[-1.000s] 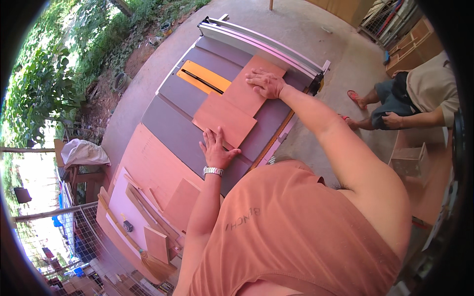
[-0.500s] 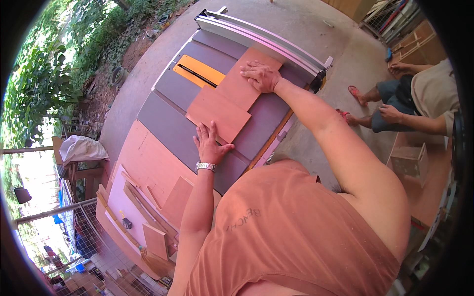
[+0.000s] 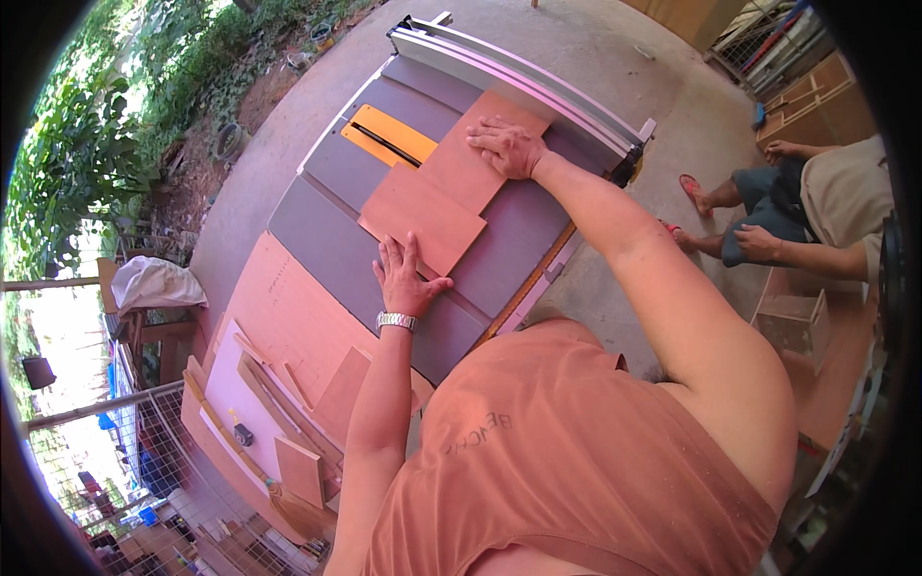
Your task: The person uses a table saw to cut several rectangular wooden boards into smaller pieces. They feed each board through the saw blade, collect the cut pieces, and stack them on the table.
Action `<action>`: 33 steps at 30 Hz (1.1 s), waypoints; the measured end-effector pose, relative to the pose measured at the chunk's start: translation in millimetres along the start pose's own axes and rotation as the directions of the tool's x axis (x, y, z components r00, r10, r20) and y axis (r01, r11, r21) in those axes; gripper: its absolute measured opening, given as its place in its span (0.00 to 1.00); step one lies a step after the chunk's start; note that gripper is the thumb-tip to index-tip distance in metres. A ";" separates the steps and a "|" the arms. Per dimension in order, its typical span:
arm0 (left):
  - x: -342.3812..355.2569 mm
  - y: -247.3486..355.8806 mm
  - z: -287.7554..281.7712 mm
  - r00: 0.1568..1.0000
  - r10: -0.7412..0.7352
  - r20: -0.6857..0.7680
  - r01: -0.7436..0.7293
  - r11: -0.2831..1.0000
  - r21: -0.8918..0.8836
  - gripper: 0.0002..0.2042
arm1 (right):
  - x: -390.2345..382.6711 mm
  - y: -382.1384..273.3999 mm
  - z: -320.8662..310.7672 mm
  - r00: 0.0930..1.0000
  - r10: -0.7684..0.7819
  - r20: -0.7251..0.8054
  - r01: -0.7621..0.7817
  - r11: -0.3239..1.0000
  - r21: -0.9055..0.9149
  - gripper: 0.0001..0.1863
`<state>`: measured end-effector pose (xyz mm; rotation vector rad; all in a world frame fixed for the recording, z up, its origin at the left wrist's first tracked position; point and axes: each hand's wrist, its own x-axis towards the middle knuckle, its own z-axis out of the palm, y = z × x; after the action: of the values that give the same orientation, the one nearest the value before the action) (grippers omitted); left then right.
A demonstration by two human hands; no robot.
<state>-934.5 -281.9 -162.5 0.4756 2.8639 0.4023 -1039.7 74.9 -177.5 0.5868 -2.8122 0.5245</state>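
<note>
A table saw [image 3: 519,259] with an orange insert [image 3: 379,125] around a dark slot fills the middle. Reddish plywood lies on it in a stepped shape: a far section [image 3: 461,168] beside the metal fence [image 3: 519,77] and a nearer section [image 3: 413,206] beside the insert. My right hand [image 3: 504,149] rests flat on the far section, fingers outstretched. My left hand [image 3: 408,278], wearing a metal watch, is spread at the near edge of the nearer section, fingertips at that edge and thumb by its corner.
Left, a plywood sheet [image 3: 303,293] carries offcuts and a tape measure [image 3: 242,434]; a white sack [image 3: 154,288] and wire mesh [image 3: 173,442] lie beyond. Right, a co-worker [image 3: 826,202] in sandals is beside wooden boxes [image 3: 788,317]. Plants [image 3: 86,163] border the concrete floor.
My hands and the plywood sit slightly farther up and left in the view, as does the saw itself. The co-worker's far hand has come into sight near the boxes.
</note>
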 end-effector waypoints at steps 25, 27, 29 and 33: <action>10.6 -8.4 -5.0 1.000 -0.004 0.005 0.004 1.000 0.008 0.61 | 15.2 1.0 4.8 1.000 0.008 -0.025 -0.008 1.000 0.027 0.21; 12.0 -9.3 -4.5 1.000 0.000 0.003 0.000 1.000 0.005 0.61 | 16.0 1.5 5.8 1.000 0.007 -0.025 -0.006 1.000 0.015 0.21; 13.1 -10.5 -4.0 1.000 -0.001 0.005 0.001 1.000 0.006 0.61 | 16.6 1.7 6.6 1.000 0.011 -0.020 -0.011 1.000 0.006 0.21; 15.5 -13.0 -4.3 1.000 0.000 0.002 0.000 1.000 -0.002 0.61 | 19.7 1.6 7.2 0.999 0.004 -0.040 -0.003 1.000 0.010 0.20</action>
<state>-953.7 -289.4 -164.9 0.4761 2.8613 0.4040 -1059.0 66.7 -178.9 0.5669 -2.7750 0.5447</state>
